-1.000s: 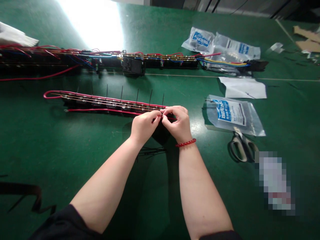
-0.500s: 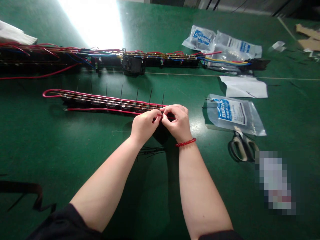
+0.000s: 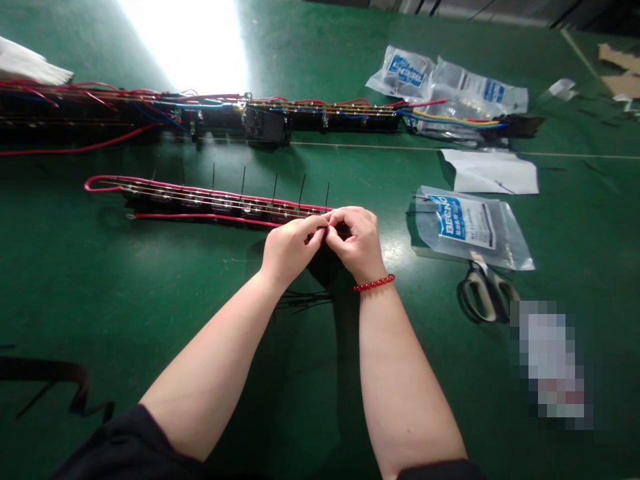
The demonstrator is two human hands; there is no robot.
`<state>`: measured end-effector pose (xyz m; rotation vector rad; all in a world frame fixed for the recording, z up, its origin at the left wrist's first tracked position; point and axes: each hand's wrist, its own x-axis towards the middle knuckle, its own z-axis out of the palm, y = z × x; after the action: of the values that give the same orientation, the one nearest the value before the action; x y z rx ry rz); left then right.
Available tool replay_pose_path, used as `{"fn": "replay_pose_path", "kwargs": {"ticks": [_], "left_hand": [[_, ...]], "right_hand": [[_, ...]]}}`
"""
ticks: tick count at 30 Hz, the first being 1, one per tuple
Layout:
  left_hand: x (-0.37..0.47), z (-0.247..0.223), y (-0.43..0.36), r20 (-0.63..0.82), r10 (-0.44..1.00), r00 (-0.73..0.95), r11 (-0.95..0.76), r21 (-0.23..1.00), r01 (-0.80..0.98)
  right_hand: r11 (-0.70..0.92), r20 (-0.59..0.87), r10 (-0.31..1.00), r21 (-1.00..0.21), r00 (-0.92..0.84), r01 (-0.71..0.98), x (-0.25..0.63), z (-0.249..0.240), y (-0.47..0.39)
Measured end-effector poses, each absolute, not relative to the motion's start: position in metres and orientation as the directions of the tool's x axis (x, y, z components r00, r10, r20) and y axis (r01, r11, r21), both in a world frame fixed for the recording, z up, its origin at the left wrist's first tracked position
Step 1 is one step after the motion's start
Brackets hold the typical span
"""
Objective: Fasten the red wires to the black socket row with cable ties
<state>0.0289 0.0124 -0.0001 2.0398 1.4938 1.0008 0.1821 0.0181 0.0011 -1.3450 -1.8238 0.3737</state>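
At the right end of a narrow black wired strip [image 3: 227, 202], my left hand [image 3: 291, 248] and my right hand [image 3: 357, 241] pinch with their fingertips nearly touching. Between them is what looks like a thin black cable tie, mostly hidden by the fingers. A thick red cable [image 3: 195, 187] runs along the strip's far side and bends back at the left end; a red length [image 3: 200, 216] lies along the near side. Several black cable ties [image 3: 275, 189] stick up from the strip. Loose cable ties [image 3: 305, 301] lie just in front of my wrists.
Behind lies a longer wired assembly [image 3: 310, 125] with a black box [image 3: 267, 125]. To the right are a labelled plastic bag [image 3: 500, 230], scissors [image 3: 483, 293], white paper [image 3: 490, 171] and more bags [image 3: 407, 73]. A black strap [image 3: 45, 369] lies at the lower left.
The fingertips of both hands have come slightly closer together at the same spot. The view has shifted a little; the strip and other things lie as before.
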Motion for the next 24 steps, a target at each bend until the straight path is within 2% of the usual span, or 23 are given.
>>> {"fn": "replay_pose_path", "kwargs": {"ticks": [18, 24], "left_hand": [[0.0272, -0.0017, 0.0119, 0.305, 0.931, 0.202, -0.34, 0.519, 0.784], [0.027, -0.0021, 0.0122, 0.304, 0.933, 0.193, -0.334, 0.526, 0.783]], "right_hand": [[0.389, 0.435, 0.895, -0.647, -0.102, 0.656, 0.1824, -0.0006, 0.0194], [0.387, 0.435, 0.895, -0.652, -0.096, 0.652, 0.1823, -0.0003, 0.0187]]}}
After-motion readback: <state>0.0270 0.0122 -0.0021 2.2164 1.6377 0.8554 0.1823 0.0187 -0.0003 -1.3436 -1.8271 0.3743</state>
